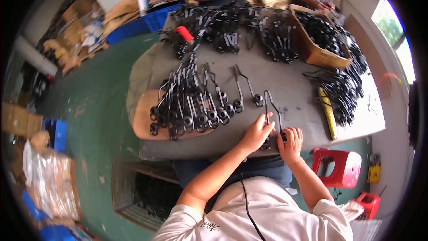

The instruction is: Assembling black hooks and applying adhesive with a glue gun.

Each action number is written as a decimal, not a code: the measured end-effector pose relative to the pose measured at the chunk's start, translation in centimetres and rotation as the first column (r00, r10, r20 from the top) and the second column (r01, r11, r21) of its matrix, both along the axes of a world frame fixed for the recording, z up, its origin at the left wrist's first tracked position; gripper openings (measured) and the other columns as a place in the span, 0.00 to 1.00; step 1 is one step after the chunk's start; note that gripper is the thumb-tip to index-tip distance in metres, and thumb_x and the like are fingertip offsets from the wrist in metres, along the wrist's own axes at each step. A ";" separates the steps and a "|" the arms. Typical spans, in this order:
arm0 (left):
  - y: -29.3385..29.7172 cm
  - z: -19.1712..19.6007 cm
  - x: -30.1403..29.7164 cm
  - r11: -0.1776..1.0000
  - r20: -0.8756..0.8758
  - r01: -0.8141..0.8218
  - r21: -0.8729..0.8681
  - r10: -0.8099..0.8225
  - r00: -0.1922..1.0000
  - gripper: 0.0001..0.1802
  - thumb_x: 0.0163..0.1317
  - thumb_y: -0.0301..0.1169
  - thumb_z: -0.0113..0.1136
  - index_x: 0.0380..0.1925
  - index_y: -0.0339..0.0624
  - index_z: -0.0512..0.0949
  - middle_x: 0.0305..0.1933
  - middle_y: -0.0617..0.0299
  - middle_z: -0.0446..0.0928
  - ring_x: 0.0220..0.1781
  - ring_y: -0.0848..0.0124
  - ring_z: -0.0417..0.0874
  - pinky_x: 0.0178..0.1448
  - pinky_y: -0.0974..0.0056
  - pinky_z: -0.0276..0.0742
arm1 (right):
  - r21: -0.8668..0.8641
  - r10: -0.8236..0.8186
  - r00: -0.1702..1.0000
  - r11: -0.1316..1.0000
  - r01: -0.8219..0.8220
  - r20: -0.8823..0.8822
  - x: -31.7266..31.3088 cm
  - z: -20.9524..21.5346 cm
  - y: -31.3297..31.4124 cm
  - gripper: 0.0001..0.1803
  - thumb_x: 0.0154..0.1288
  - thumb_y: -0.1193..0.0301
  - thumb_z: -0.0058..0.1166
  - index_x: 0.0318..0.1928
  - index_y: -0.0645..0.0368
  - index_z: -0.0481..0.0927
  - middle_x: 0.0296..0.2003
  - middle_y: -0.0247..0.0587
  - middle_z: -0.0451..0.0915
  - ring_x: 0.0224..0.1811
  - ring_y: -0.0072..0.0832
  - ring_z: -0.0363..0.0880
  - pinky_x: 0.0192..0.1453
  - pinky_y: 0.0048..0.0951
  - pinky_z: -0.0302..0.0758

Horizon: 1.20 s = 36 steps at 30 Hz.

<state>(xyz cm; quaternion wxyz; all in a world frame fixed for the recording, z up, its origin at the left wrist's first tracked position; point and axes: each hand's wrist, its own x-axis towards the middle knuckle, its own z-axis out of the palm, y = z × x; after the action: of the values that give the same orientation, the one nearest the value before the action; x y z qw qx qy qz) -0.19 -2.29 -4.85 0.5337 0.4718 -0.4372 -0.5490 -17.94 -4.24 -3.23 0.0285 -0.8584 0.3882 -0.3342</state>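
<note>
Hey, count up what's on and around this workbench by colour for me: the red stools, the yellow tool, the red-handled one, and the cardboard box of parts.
Red plastic stools: 2, the second at
Yellow-handled tool: 1
Red-handled tool: 1
Cardboard box of black parts: 1
Total: 5

A red plastic stool (341,167) stands on the green floor (96,120). A cardboard box (314,51) full of black parts sits near a yellow tool (327,112) on the tabletop (290,80).
</note>
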 end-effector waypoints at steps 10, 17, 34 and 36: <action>-0.5 -0.9 0.1 0.994 -0.066 0.032 -0.100 -0.039 0.997 0.20 0.72 0.30 0.55 0.60 0.32 0.67 0.37 0.57 0.82 0.41 0.74 0.83 0.48 0.68 0.78 | -0.035 -0.148 0.988 0.989 0.147 -0.039 0.4 0.7 1.0 0.11 0.59 0.69 0.61 0.41 0.58 0.77 0.39 0.43 0.78 0.43 0.44 0.74 0.50 0.42 0.69; -0.4 -0.3 1.1 0.991 -0.157 0.124 -0.040 -0.129 0.979 0.25 0.74 0.33 0.55 0.65 0.33 0.64 0.45 0.58 0.80 0.46 0.74 0.79 0.55 0.68 0.75 | -0.032 -0.126 0.991 0.992 0.125 -0.050 0.4 0.8 0.9 0.11 0.60 0.67 0.61 0.40 0.56 0.79 0.38 0.40 0.79 0.43 0.40 0.76 0.51 0.39 0.70; 2.3 1.7 0.9 0.935 0.346 -0.095 -0.342 0.219 0.912 0.19 0.71 0.31 0.58 0.58 0.36 0.71 0.41 0.57 0.83 0.43 0.68 0.84 0.51 0.64 0.79 | 0.147 -0.163 0.926 0.982 0.119 0.342 0.4 0.3 -1.5 0.10 0.57 0.75 0.62 0.38 0.60 0.76 0.36 0.46 0.77 0.41 0.46 0.74 0.46 0.41 0.71; 3.5 2.3 0.9 0.870 0.433 -0.126 -0.477 0.357 0.827 0.21 0.66 0.29 0.63 0.57 0.37 0.73 0.41 0.53 0.83 0.44 0.60 0.85 0.51 0.60 0.79 | 0.138 -0.137 0.926 0.986 0.093 0.353 0.6 0.8 -2.6 0.10 0.57 0.76 0.62 0.38 0.61 0.76 0.35 0.46 0.76 0.41 0.47 0.73 0.45 0.42 0.71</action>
<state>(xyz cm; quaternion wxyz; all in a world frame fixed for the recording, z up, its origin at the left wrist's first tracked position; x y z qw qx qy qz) 0.68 1.20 -2.52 0.5561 0.5231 -0.6067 -0.2213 -17.34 -6.83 -2.38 0.1307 -0.7548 0.4453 -0.4636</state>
